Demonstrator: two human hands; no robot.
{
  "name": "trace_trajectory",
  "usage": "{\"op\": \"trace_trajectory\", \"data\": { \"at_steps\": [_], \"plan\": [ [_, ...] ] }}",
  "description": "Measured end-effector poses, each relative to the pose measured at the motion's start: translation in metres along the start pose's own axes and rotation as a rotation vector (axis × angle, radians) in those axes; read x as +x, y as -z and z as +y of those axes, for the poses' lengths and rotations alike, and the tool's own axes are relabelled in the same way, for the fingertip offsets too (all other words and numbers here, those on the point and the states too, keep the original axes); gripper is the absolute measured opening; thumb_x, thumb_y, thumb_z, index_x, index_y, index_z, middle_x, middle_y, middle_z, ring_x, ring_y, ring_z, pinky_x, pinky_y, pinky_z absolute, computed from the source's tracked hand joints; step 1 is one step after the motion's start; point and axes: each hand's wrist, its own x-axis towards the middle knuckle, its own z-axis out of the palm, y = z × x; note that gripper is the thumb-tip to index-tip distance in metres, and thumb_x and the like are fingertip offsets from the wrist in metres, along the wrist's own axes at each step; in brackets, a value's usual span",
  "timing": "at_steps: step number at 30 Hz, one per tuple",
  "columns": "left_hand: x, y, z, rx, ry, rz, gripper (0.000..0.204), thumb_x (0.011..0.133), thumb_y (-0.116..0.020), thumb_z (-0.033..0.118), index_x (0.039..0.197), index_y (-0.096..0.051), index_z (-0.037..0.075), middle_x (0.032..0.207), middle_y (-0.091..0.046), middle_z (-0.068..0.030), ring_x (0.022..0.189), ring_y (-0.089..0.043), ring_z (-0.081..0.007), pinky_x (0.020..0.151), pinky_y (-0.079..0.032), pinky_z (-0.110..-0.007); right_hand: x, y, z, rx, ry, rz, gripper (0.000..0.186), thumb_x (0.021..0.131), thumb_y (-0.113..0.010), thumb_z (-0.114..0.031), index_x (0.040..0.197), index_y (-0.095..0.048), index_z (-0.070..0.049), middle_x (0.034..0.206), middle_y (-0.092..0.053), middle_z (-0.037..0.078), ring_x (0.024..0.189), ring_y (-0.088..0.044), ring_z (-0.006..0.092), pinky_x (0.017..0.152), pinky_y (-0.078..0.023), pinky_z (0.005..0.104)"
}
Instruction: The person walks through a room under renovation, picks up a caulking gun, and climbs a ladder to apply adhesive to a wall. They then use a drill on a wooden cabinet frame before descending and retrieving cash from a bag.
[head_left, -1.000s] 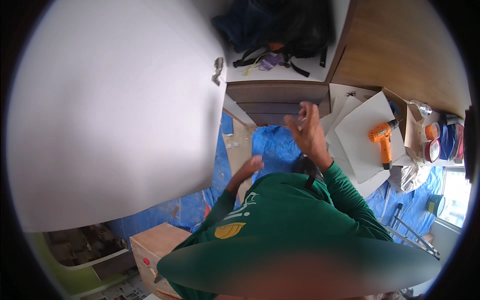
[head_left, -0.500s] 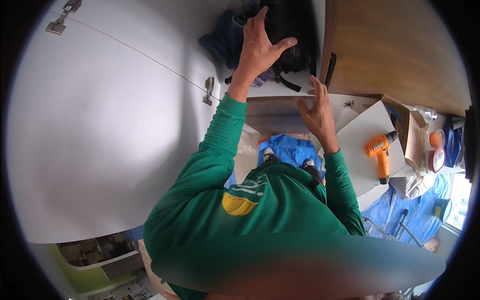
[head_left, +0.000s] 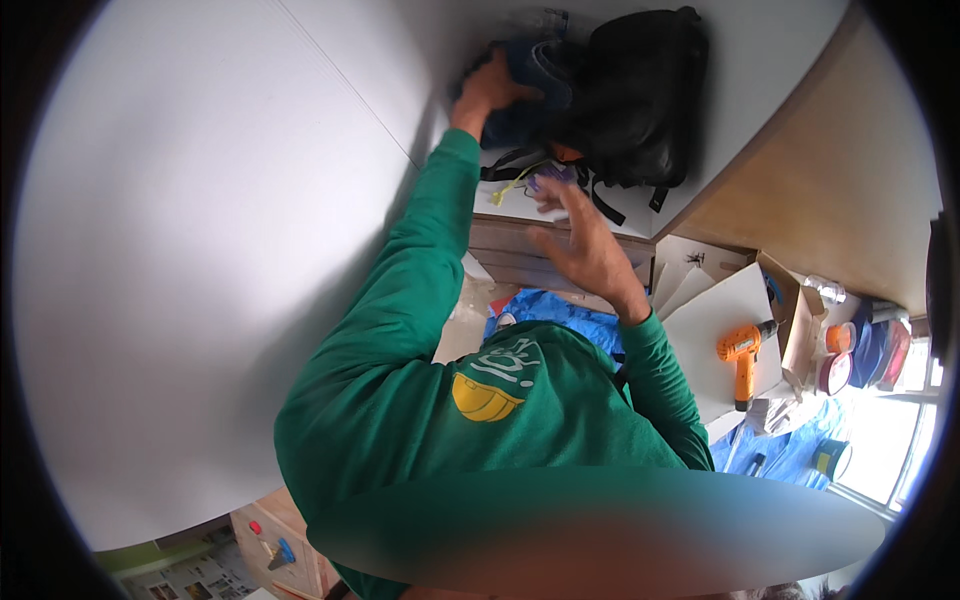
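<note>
Inside a white cabinet compartment (head_left: 765,70), a dark blue denim garment (head_left: 530,75) lies bunched beside a black bag (head_left: 655,100). My left hand (head_left: 492,88) is against the garment's left side, thumb spread from the fingers; the motion smears it a little. Lower down, my right hand (head_left: 592,250) hovers in front of the compartment's front edge, open and holding nothing. Its fingertips are nearest to a small purple thing (head_left: 550,176). A yellow-green cord (head_left: 502,195) and black straps (head_left: 608,205) trail beside it.
A large white panel (head_left: 200,280) fills the left side. At the right, an orange cordless drill (head_left: 743,350) lies on a white board (head_left: 690,335), near an open cardboard box (head_left: 800,315) and round tubs (head_left: 834,372). Blue sheeting (head_left: 560,310) covers floor below.
My left hand has come down onto the denim garment. My right hand has shifted left, toward the compartment's front edge. The view has turned, showing more of the black bag.
</note>
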Motion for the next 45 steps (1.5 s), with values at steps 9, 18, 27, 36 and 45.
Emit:
{"op": "trace_trajectory", "data": {
  "at_steps": [9,18,27,36,45],
  "plan": [
    [-0.157,-0.034,0.031,-0.276,-0.117,-0.12,0.063,0.077,-0.076,0.018,0.134,-0.057,0.002,0.129,-0.061,-0.0251,0.12,-0.06,-0.0446,0.098,-0.052,-0.05,0.117,0.049,-0.003,0.098,-0.061,0.299,0.06,0.093,-0.071,-0.014,0.145,-0.045,0.002,0.132,-0.062,0.027,0.122,-0.063,0.037,0.102,-0.052,0.0445],
    [-0.084,0.022,-0.003,-0.304,-0.128,-0.002,0.058,0.085,-0.07,0.016,0.139,-0.055,0.001,0.14,-0.057,-0.0248,0.13,-0.055,-0.0422,0.107,-0.048,-0.046,0.136,-0.025,0.078,-0.842,-0.177,-0.252,0.039,0.096,-0.059,-0.023,0.122,-0.064,0.007,0.119,-0.062,0.025,0.117,-0.061,0.0407,0.107,-0.046,0.0536],
    [0.036,-0.024,-0.015,-0.126,-0.094,-0.117,0.072,0.082,-0.079,0.04,0.141,-0.055,0.005,0.133,-0.066,-0.0217,0.126,-0.061,-0.0402,0.104,-0.05,-0.05,0.109,-0.042,0.105,-1.073,0.053,-0.142,0.027,0.087,-0.059,-0.013,0.101,-0.074,0.005,0.115,-0.063,0.021,0.117,-0.059,0.0355,0.111,-0.041,0.0558],
    [0.097,0.074,0.011,-0.048,-0.101,0.121,0.072,0.084,-0.079,0.043,0.138,-0.053,0.002,0.128,-0.069,-0.0226,0.122,-0.064,-0.0421,0.103,-0.051,-0.048,0.112,-0.047,0.11,-1.064,-0.036,-0.098,0.027,0.086,-0.064,-0.014,0.106,-0.072,0.002,0.102,-0.068,0.02,0.102,-0.069,0.0372,0.102,-0.048,0.0577],
    [0.076,0.105,0.003,-0.19,0.0,0.172,0.074,0.082,-0.082,0.04,0.137,-0.053,-0.001,0.129,-0.067,-0.0271,0.124,-0.063,-0.0411,0.103,-0.051,-0.045,0.2,-0.051,0.129,0.928,-0.853,0.439,0.051,0.098,-0.067,-0.028,0.137,-0.056,0.003,0.128,-0.065,0.026,0.112,-0.068,0.0373,0.096,-0.053,0.0555]
  ]
}}
